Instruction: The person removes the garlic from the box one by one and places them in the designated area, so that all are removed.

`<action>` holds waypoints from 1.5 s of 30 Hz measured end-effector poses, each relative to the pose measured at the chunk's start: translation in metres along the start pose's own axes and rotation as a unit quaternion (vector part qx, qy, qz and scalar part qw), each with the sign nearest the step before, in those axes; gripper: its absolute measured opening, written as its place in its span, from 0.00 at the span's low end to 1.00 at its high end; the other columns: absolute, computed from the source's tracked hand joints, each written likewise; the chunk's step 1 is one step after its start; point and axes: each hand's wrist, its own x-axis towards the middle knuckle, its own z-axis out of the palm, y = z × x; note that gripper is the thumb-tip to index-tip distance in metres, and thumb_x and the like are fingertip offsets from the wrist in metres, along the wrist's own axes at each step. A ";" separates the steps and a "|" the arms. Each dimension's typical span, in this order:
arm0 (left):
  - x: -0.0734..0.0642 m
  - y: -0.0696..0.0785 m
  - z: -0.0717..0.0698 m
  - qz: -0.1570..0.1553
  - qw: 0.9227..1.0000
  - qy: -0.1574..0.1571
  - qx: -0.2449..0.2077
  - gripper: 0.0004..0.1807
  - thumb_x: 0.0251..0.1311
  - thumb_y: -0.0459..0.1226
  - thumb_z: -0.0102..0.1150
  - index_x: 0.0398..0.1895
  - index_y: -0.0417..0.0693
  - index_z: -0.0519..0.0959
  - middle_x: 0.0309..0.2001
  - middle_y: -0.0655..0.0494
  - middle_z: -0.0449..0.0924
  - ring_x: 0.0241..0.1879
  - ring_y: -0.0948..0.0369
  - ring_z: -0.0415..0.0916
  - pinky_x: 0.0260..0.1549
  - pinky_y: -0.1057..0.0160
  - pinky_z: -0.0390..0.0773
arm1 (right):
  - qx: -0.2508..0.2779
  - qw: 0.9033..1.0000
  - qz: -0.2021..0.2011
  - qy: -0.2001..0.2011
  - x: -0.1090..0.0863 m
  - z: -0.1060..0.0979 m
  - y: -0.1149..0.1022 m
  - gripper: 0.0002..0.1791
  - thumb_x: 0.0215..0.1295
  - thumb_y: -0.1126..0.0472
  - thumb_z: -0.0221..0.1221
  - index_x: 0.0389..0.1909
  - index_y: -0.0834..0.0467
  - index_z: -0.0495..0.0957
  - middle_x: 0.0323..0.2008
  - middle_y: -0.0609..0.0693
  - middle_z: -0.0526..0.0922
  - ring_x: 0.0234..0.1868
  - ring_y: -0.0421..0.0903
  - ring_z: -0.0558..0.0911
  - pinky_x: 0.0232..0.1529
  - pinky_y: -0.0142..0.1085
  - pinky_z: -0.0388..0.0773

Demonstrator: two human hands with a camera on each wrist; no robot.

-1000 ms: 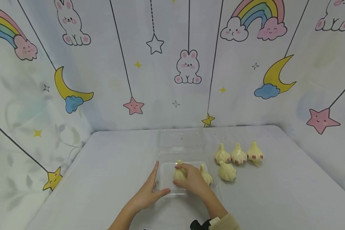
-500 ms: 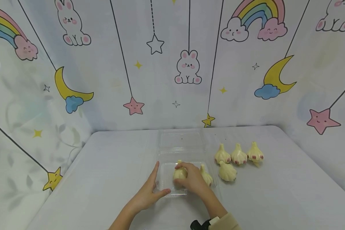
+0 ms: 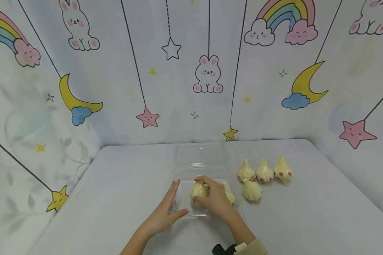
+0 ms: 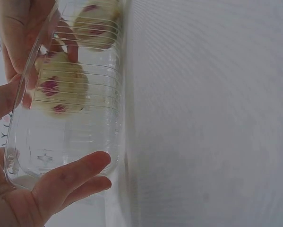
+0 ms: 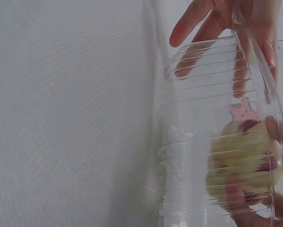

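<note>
My right hand (image 3: 215, 200) pinches a pale yellow garlic bulb (image 3: 199, 191) between thumb and fingers, over the clear plastic clamshell box (image 3: 186, 209). In the left wrist view this bulb (image 4: 61, 87) shows through the ribbed wall, purple patches on its underside. A second garlic bulb (image 3: 229, 197) sits at the box's right side, partly hidden behind my right hand. My left hand (image 3: 161, 214) is at the box's left front corner, thumb spread and fingers straight. In the right wrist view, the left hand's fingers (image 5: 193, 61) lie along the outside of the ribbed wall.
The box's clear lid (image 3: 200, 156) lies folded back toward the wall. Right of the box, several garlic bulbs (image 3: 265, 171) stand in a back row, with another bulb (image 3: 252, 190) before them. A white cloth (image 3: 115, 191) covers the table; a cartoon-printed curtain (image 3: 178, 81) hangs behind.
The held garlic bulb has risen slightly and edged left with my right hand. My left hand's fingers have shifted a little to the right at the box's side.
</note>
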 end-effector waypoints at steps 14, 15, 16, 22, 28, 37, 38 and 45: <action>-0.001 0.000 0.000 0.001 1.000 -0.004 -0.004 0.48 0.59 0.40 0.58 0.72 0.53 0.35 0.69 0.34 0.25 0.66 0.35 0.36 0.56 0.39 0.57 | 0.026 1.000 0.001 0.017 -0.007 -0.010 -0.006 0.37 0.42 0.62 0.72 0.57 0.51 0.70 0.49 0.63 0.77 0.47 0.61 0.77 0.41 0.52 0.77; -0.001 0.000 0.000 0.001 1.000 -0.004 -0.005 0.48 0.59 0.39 0.58 0.72 0.52 0.35 0.69 0.34 0.25 0.66 0.35 0.36 0.56 0.39 0.56 | 0.031 0.999 -0.001 0.019 -0.008 -0.011 -0.006 0.37 0.42 0.62 0.72 0.58 0.50 0.70 0.49 0.63 0.77 0.47 0.61 0.77 0.41 0.53 0.77; -0.001 0.000 0.000 0.001 1.000 -0.004 -0.006 0.48 0.59 0.39 0.58 0.72 0.51 0.35 0.69 0.34 0.24 0.66 0.35 0.36 0.56 0.39 0.56 | 0.037 0.999 -0.002 0.022 -0.008 -0.012 -0.006 0.38 0.42 0.62 0.72 0.58 0.50 0.69 0.49 0.63 0.77 0.48 0.61 0.77 0.42 0.53 0.76; -0.001 -0.001 0.000 0.001 1.000 0.000 -0.002 0.48 0.59 0.39 0.58 0.72 0.51 0.36 0.69 0.33 0.25 0.66 0.35 0.35 0.56 0.38 0.56 | 0.047 0.998 -0.006 0.027 -0.010 -0.015 -0.003 0.38 0.41 0.62 0.72 0.58 0.48 0.69 0.49 0.62 0.77 0.48 0.62 0.77 0.43 0.55 0.75; -0.001 0.000 0.000 -0.001 1.000 0.003 -0.003 0.48 0.58 0.39 0.58 0.72 0.51 0.36 0.69 0.34 0.25 0.66 0.35 0.36 0.56 0.39 0.56 | 0.031 0.999 -0.010 0.039 -0.013 -0.020 -0.003 0.39 0.40 0.63 0.72 0.58 0.49 0.69 0.48 0.62 0.78 0.48 0.61 0.77 0.43 0.53 0.76; 0.000 0.001 0.000 -0.002 1.000 0.006 0.005 0.47 0.58 0.39 0.58 0.72 0.51 0.38 0.69 0.34 0.26 0.65 0.34 0.36 0.55 0.38 0.57 | 0.019 0.999 0.001 0.043 -0.017 -0.035 -0.005 0.38 0.43 0.57 0.72 0.57 0.43 0.67 0.48 0.58 0.78 0.49 0.58 0.78 0.41 0.50 0.78; 0.000 0.001 0.000 -0.002 1.000 0.006 0.005 0.47 0.58 0.39 0.58 0.72 0.52 0.38 0.69 0.34 0.26 0.66 0.35 0.36 0.55 0.38 0.57 | 0.020 0.999 0.002 0.044 -0.017 -0.036 -0.006 0.38 0.43 0.57 0.72 0.57 0.43 0.68 0.49 0.58 0.78 0.49 0.57 0.78 0.41 0.49 0.78; 0.000 0.001 0.001 -0.002 1.000 0.004 0.000 0.47 0.58 0.39 0.58 0.72 0.50 0.38 0.69 0.35 0.26 0.66 0.35 0.35 0.55 0.38 0.57 | 0.041 0.997 0.037 0.045 -0.022 -0.048 -0.004 0.38 0.44 0.59 0.71 0.59 0.43 0.66 0.51 0.57 0.76 0.52 0.57 0.75 0.36 0.42 0.80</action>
